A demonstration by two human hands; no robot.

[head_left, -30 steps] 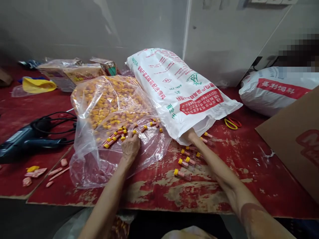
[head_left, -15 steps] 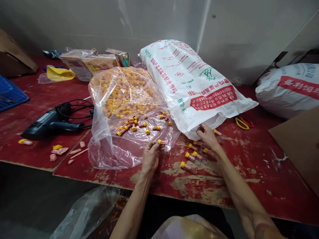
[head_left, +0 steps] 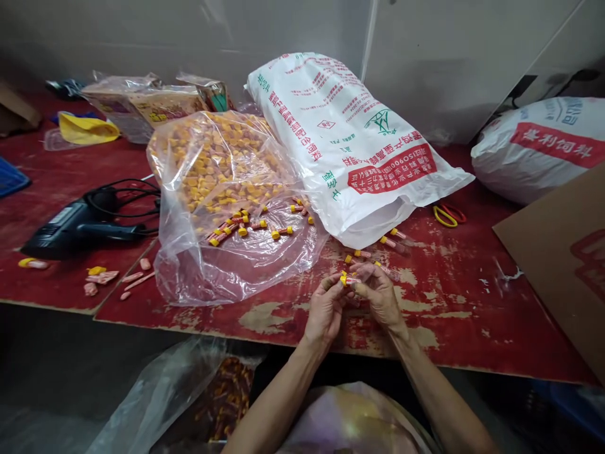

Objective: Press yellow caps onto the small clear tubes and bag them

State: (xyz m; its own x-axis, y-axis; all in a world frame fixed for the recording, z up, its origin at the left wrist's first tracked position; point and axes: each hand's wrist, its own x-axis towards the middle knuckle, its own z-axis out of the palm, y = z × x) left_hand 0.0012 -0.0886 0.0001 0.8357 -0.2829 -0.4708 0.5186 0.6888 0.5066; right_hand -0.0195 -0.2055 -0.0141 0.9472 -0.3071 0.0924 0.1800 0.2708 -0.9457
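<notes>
In front of me, above the red table (head_left: 283, 328), my two hands meet. My left hand (head_left: 326, 309) is closed in a pinch at the yellow cap of a small tube with pink contents (head_left: 350, 280). The fingers of my right hand (head_left: 384, 297) are closed around the other end of that tube; they partly hide it. Just beyond my hands lie several more yellow-capped tubes (head_left: 387, 242), near the mouth of a printed white sack (head_left: 373, 208). To the left, a clear plastic bag (head_left: 189, 277) holds a heap of yellow-capped tubes (head_left: 217, 164), some loose near its opening.
A dark heat gun (head_left: 80, 227) with its cord lies at left, near pink scraps (head_left: 104, 276). Scissors (head_left: 447, 215) with yellow and red handles rest right of the sack. A cardboard box (head_left: 562, 252) and another sack (head_left: 539, 145) stand at right. Wrapped boxes (head_left: 165, 104) stand behind.
My left hand has moved right with a tube. My right hand has left the white sack's mouth and come to my left hand. The view has shifted slightly.
</notes>
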